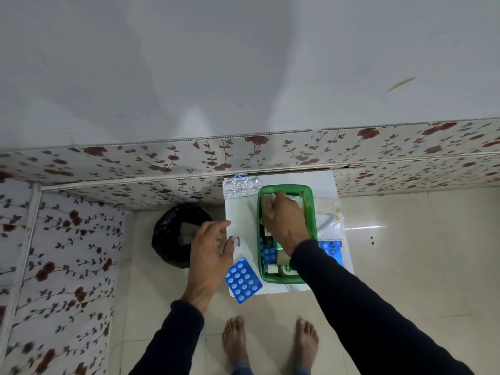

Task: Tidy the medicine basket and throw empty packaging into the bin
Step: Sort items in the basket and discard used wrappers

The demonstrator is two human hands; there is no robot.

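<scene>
A green medicine basket (311,209) stands on a small white table (240,215), holding blister packs and small boxes. My right hand (286,223) is inside the basket, closed on a beige packet (267,204) at its far end. My left hand (211,250) hovers open between the table's left edge and a bin lined with a black bag (167,239), fingers spread and empty. A blue blister pack (243,280) lies at the table's front left corner. A tiny clear cap (237,241) sits just right of my left fingers. The bin holds a brown carton piece.
A clear empty blister sheet (240,185) lies at the table's back left. A white tube (328,222) and another blue blister pack (334,249) lie right of the basket. Floral-papered walls stand behind and to the left. My bare feet (235,339) stand on the tiled floor.
</scene>
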